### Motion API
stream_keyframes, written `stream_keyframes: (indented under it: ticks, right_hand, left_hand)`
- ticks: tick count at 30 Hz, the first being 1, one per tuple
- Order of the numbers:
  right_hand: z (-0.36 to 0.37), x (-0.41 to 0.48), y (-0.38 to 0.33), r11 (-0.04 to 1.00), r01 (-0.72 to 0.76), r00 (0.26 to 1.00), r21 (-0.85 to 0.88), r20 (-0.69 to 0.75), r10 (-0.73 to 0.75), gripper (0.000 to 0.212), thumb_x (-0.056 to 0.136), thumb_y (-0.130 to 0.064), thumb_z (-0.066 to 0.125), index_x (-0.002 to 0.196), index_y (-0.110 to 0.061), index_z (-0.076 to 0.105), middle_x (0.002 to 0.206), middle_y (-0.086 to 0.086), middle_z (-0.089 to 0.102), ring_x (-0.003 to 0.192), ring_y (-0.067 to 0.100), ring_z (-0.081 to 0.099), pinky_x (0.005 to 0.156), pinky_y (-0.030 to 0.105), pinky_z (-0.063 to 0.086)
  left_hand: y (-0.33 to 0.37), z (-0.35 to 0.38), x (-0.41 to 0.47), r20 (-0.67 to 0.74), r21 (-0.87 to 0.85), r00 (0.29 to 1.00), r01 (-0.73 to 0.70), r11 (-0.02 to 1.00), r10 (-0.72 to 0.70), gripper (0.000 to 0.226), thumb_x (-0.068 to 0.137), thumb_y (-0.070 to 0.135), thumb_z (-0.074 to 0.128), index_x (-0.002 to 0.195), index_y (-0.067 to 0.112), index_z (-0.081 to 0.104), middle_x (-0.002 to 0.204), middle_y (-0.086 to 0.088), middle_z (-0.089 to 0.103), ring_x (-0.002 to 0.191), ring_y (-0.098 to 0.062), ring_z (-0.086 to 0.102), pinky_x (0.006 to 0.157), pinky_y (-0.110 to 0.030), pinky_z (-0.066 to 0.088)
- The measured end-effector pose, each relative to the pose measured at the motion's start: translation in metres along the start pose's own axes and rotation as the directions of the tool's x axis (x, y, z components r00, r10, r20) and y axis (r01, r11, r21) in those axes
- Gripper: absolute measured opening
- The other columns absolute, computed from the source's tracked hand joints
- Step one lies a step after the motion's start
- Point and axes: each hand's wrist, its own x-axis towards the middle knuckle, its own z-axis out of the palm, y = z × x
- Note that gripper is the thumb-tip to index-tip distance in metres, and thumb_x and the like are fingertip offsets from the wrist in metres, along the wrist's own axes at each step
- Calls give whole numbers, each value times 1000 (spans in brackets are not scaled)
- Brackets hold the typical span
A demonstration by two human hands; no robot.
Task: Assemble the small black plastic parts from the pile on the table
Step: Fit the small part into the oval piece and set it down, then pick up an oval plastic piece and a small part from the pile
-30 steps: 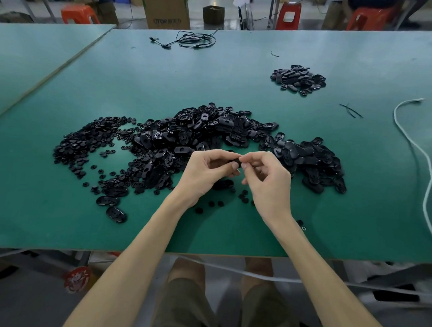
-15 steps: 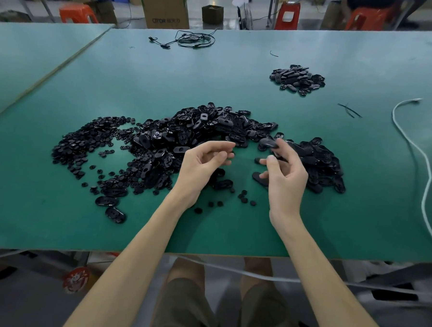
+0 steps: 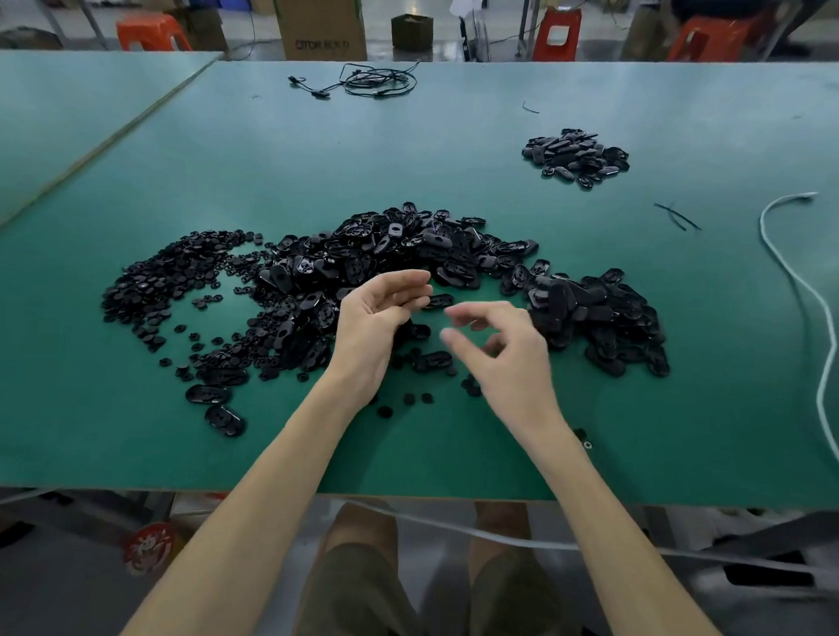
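Note:
A large pile of black oval parts (image 3: 411,249) lies mid-table, with small round black parts (image 3: 167,280) spread to its left and another oval heap (image 3: 602,322) to its right. My left hand (image 3: 375,330) hovers at the pile's near edge, fingers loosely curved, nothing in them. One oval part (image 3: 440,300) lies on the table just beyond its fingertips. My right hand (image 3: 508,356), motion-blurred, hovers beside it with relaxed fingers and holds nothing. Loose ovals (image 3: 432,360) and round bits lie under the hands.
A smaller heap of black parts (image 3: 576,156) sits far right on the green table (image 3: 693,429). A white cable (image 3: 798,284) runs along the right side, black ties (image 3: 675,217) lie near it, a black cord (image 3: 371,79) at the far edge.
The hands, pinched together on a part a second ago, separated. My right hand carried the part to the right heap and has come back empty; my left hand stayed put.

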Motion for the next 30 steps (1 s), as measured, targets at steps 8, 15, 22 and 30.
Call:
stream_keyframes:
  ticks: [8,15,22,30]
  right_hand:
    - [11,-3,-1,880,259,933,-397,338,-122,52,99,-35,70,147,-19,58,142,-8,60,134,18,40,116,38,33]
    - [10,-5,-2,865,292,930,-407,333,-157,46,97,-32,71,141,-20,60,141,-8,58,135,19,41,114,42,38]
    - [13,-6,-4,813,344,908,-470,387,-161,43,102,-40,62,142,-24,61,143,-12,56,134,17,39,110,38,37]
    - [14,-8,-5,844,285,943,-455,292,-161,25,98,-31,72,116,-13,70,109,-1,58,112,20,43,103,27,38]
  left_hand:
    - [7,-4,0,29,-332,985,171,928,-172,45,88,-25,38,118,-7,68,120,-21,70,121,-32,68,103,-40,56]
    - [13,-9,1,137,-586,952,302,752,-275,40,94,-14,39,126,-6,62,128,-20,68,129,-33,64,114,-49,47]
    - [23,-17,0,126,-868,953,241,435,-276,30,100,-7,41,119,-7,65,127,-19,67,123,-32,67,115,-45,46]
    - [27,-16,-3,103,-861,951,232,453,-291,28,102,-5,42,112,-3,68,118,-16,70,109,-27,72,104,-41,54]
